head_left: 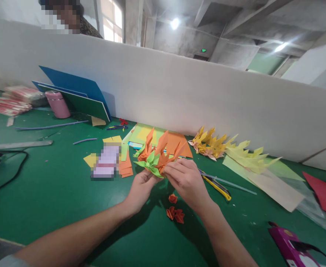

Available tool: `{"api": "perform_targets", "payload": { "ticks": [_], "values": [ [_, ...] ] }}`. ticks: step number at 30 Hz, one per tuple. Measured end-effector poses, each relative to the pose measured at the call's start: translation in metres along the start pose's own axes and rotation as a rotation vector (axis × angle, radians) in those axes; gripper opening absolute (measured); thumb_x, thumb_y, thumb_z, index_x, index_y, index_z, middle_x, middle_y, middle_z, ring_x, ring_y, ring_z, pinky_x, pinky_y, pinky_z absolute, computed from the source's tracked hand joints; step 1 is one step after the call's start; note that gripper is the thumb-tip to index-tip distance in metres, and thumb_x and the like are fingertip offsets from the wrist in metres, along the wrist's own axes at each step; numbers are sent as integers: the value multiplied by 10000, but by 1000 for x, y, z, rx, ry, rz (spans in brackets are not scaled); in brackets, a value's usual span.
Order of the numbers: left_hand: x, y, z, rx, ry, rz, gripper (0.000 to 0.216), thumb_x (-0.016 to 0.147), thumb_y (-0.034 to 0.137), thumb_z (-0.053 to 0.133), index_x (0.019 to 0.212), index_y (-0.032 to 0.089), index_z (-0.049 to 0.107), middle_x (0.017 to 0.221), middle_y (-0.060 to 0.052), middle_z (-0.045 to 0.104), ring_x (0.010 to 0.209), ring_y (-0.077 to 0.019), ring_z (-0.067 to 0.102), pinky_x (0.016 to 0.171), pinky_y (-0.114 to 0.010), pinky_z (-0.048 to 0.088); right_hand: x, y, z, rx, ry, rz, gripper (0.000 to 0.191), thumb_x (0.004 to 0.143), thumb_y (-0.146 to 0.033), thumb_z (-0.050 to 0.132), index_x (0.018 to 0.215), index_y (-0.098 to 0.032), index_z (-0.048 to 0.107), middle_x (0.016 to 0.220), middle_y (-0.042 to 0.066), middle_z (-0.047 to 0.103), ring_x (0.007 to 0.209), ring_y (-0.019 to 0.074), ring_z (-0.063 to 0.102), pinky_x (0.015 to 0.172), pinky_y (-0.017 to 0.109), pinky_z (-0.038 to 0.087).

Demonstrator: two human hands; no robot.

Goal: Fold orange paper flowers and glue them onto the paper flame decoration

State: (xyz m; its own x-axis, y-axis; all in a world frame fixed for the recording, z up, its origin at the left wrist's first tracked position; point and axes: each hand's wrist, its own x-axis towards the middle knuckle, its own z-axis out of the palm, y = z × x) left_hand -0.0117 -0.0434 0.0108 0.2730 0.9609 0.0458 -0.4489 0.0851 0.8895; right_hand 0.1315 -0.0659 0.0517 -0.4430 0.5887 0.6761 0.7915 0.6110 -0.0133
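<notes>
Above the green table, my left hand (141,185) and my right hand (185,178) hold a folded paper flower (156,152) between them. It has orange pointed petals and a light green base. The left hand's fingers are closed on the green base from below. My right hand pinches the orange petals on the flower's right side. Small folded orange pieces (175,212) lie on the table just under my hands.
Yellow and orange folded flowers (226,148) line the white partition (179,92). A yellow utility knife (217,185), loose coloured sheets (140,135), a red sheet (325,194), a pink cup (57,104), blue boards (74,89) and a black cable (13,174) lie around. A person stands behind the partition.
</notes>
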Motion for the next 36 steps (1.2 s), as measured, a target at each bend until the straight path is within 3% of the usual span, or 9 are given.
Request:
{"api": "perform_targets", "payload": {
  "ticks": [9, 36],
  "values": [
    [0, 1, 0, 60, -24, 23, 163, 612, 235, 769, 765, 183, 746, 845, -46, 743, 862, -214, 650, 924, -333, 434, -1, 2, -1, 14, -27, -12, 148, 915, -184, 506, 826, -193, 623, 861, 22, 720, 756, 179, 558, 715, 336, 363],
    [-1, 1, -2, 126, -18, 51, 146, 628, 291, 744, 749, 209, 754, 800, -25, 745, 822, -218, 647, 922, -342, 429, 1, 3, -3, 42, 3, -54, 160, 912, -183, 510, 830, -173, 647, 862, 30, 729, 724, 166, 556, 709, 298, 357]
  ]
}}
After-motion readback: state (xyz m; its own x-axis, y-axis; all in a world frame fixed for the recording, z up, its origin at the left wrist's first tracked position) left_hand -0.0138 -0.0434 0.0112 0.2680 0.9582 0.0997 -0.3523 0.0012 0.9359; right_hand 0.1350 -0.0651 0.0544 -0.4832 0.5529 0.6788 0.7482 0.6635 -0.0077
